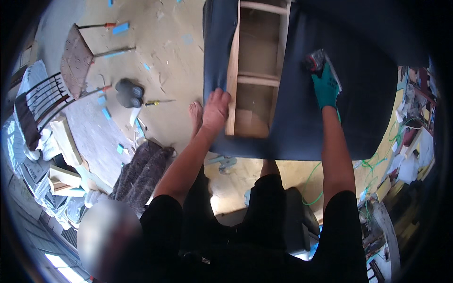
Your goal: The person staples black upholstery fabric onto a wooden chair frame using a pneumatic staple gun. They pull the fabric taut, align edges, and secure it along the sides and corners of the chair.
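A wooden frame with crosspieces lies in front of me, with black upholstery sheet spread along both its sides. My left hand is bare. Its fingers are curled together over the sheet beside the frame's left rail, the fingertips partly hidden. On the right, my right hand wears a teal glove and is closed round a staple gun with a dark and red body and a pale metal strip. The gun is over the right part of the sheet, apart from the frame. A green hose runs below the sheet's edge.
A chair lies tipped at the left. Nearby are a screwdriver, a dark rounded object and blue scraps. A dark brown cloth lies nearer. Scrap material is heaped at the right.
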The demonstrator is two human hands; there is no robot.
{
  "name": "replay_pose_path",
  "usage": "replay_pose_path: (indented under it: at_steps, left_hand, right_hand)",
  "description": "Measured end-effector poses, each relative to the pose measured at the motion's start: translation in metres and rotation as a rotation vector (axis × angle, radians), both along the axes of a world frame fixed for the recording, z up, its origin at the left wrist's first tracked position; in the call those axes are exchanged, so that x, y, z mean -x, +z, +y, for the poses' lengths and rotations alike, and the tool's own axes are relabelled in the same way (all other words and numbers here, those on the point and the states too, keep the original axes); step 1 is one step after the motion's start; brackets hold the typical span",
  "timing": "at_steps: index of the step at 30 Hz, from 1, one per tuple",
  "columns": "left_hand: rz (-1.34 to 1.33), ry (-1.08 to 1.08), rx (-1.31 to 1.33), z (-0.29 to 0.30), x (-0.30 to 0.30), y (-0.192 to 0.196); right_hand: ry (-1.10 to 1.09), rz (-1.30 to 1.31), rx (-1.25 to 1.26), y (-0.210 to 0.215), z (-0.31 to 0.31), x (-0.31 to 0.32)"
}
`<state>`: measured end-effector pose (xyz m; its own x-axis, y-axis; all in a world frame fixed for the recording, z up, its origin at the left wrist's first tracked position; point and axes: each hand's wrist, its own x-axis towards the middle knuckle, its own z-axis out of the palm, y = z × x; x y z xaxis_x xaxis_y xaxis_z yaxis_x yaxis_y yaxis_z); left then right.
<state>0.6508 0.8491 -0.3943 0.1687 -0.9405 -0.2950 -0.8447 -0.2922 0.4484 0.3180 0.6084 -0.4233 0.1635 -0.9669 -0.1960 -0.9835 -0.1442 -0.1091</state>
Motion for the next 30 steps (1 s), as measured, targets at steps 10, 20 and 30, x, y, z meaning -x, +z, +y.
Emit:
replay_pose_path:
  at_steps: [10,20,30]
  left_hand:
    - [0.065,0.311,-0.015,0.023,0.002,-0.014]
    - [0.257,0.159,0.189,0.026,-0.007,-0.016]
    - [0.334,0.105,0.115,0.007,-0.029,-0.004]
  right_hand:
    - [-0.21,-0.887,-0.503,0.034,0.121,-0.154]
    - [-0.544,-1.198,-0.754,-0.024,0.137,-0.254]
    - [-0.464,-1.135,-0.662,-0.036,0.143,-0.232]
